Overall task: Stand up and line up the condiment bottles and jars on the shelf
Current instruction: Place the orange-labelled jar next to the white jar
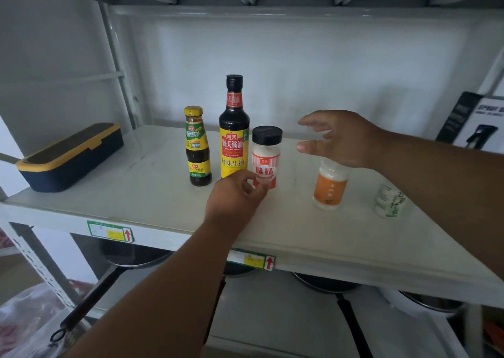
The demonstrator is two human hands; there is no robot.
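Note:
On the white shelf three containers stand upright side by side: a small dark sauce bottle with a yellow cap, a tall soy sauce bottle and a white-and-red jar with a black lid. My left hand pinches the base of that jar. My right hand hovers with fingers spread, just right of the jar and above an orange-labelled jar whose top it hides. A green-labelled white jar sits further right, partly behind my right forearm.
A navy box with yellow trim lies at the shelf's left end. A black-and-white carton leans at the back right. Pans and a pot sit on the shelf below. A shelf upright rises at back left.

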